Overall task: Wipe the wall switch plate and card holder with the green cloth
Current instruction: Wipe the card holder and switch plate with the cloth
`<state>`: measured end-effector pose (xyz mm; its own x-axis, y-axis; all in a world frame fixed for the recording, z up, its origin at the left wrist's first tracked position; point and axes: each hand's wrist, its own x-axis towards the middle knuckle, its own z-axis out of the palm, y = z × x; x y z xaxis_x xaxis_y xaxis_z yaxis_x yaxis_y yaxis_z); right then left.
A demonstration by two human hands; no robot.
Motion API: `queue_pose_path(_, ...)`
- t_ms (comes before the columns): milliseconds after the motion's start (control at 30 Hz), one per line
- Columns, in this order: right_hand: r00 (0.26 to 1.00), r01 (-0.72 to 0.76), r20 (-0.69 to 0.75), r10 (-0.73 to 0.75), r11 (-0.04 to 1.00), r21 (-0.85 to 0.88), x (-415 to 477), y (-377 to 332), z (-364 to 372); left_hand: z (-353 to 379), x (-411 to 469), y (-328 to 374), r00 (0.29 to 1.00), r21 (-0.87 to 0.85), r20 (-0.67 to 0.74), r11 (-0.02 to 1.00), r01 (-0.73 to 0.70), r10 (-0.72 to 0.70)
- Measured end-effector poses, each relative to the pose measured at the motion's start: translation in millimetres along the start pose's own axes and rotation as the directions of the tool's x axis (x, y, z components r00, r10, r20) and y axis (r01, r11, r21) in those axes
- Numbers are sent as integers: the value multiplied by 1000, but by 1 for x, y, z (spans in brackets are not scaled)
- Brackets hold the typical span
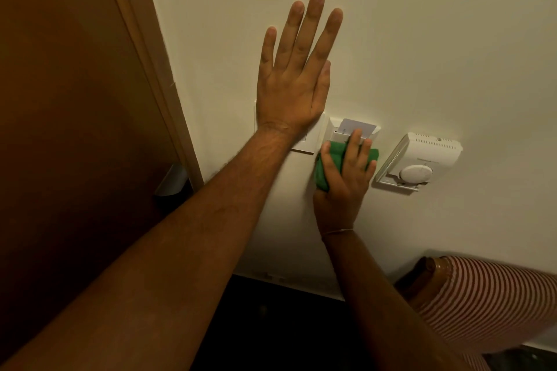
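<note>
My left hand [297, 69] lies flat and open against the cream wall, its wrist covering most of the white switch plate [307, 143]. Just right of the plate is the white card holder [339, 131] with a pale card [358, 126] standing in its slot. My right hand [346, 178] presses the folded green cloth [328, 164] onto the lower part of the card holder, fingers pointing up over the cloth. The holder's lower half is hidden under the cloth and hand.
A white thermostat [419, 161] with a round dial is mounted right of the card holder. A brown wooden door [75, 99] and its frame stand at the left. A striped sleeve [488, 307] shows at the lower right. The floor below is dark.
</note>
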<state>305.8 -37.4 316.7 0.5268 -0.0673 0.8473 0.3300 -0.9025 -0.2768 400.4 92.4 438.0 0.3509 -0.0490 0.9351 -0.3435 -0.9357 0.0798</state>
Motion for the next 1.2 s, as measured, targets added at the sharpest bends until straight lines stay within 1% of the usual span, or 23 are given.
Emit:
queue_pose_path(167, 998, 31, 53, -30, 999, -16, 3, -7, -3, -2, 0, 2, 1000, 10, 21, 1000, 7, -7)
queue_pose_path(267, 987, 102, 130, -99, 995, -15, -2, 5, -5, -5, 0, 2, 1000, 4, 27, 1000, 7, -7)
queue_pose_path(367, 964, 172, 210, -162, 984, -32, -11, 31, -8, -8, -1, 3, 999, 0, 34, 1000, 6, -6)
queue_pose_path(467, 967, 155, 212, -140, 986, -57, -18, 51, -11, -8, -1, 4, 999, 15, 46, 1000, 5, -6)
queue_pose_path(600, 970, 116, 220, -101, 992, -55, -21, 50, -9, -7, -1, 2, 999, 29, 41, 1000, 7, -8)
queue_pose_path(800, 970, 23, 243, -29, 999, 29, -26, 44, -18, -8, -1, 2, 999, 46, 41, 999, -8, 6)
queue_pose_path(967, 936, 20, 345, -66, 991, 135, -37, 33, -38, -14, 1, 4, 997, 40, 69, 999, 17, -19)
queue_pose_path(1100, 915, 10, 395, -83, 983, 185, -49, 26, -59, -26, -4, 8, 991, -54, 119, 996, 70, -63)
queue_pose_path(1200, 899, 10, 428, -91, 982, 189, -64, 28, -77, -42, -34, 17, 979, -95, 174, 988, 123, -105)
